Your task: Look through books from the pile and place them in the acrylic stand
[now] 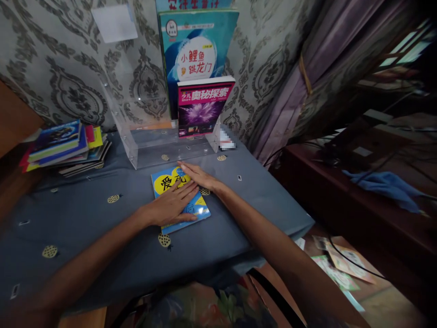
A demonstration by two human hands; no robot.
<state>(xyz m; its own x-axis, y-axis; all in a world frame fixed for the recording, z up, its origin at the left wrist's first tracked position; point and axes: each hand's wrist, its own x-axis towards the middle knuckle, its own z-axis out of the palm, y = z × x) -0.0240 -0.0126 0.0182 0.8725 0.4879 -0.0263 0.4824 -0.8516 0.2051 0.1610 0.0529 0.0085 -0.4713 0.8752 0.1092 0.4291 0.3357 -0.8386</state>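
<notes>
I see the left hand (175,202) spread flat across a blue-and-yellow paperback (196,207) on the counter (129,241), the right hand (200,176), fingers outstretched, at its upper right edge.

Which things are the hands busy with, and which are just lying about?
In the job:
blue-and-yellow book, with the left hand and right hand on it
clear stand, perhaps, since it holds upright books

Just lying about:
pile of books on the left
blue cloth on the right
papers at lower right
</notes>
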